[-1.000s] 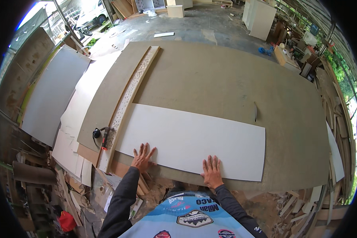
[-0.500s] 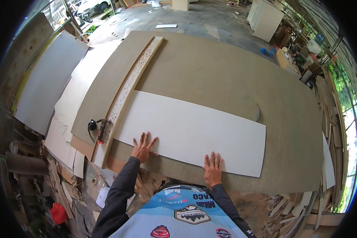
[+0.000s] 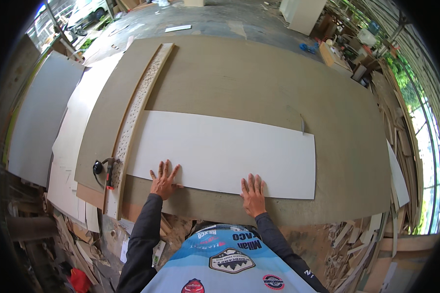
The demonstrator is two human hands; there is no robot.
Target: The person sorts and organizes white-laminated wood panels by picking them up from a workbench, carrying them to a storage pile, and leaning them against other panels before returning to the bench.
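A long white panel (image 3: 215,151) lies flat on a large brown board (image 3: 239,83). Its left end meets a long speckled wooden strip (image 3: 132,115) with raised edges. My left hand (image 3: 164,183) rests on the panel's near edge toward its left end, fingers spread. Farther right along that same edge lies my right hand (image 3: 253,195), fingers stretched out over the white surface. Neither hand grips anything. A hammer (image 3: 110,173) with a red and black handle sits on the strip, its head toward a black tape measure (image 3: 98,167).
A slim pointed object (image 3: 302,124) lies by the panel's far right corner. White sheets (image 3: 68,146) stand or lie left of the board. Wood offcuts (image 3: 349,244) are heaped at the lower right, and a red item (image 3: 79,282) lies at the lower left.
The whole view has shifted and turned slightly, so the board and panel appear farther left and more level. Both hands stay on the panel's near edge in much the same places.
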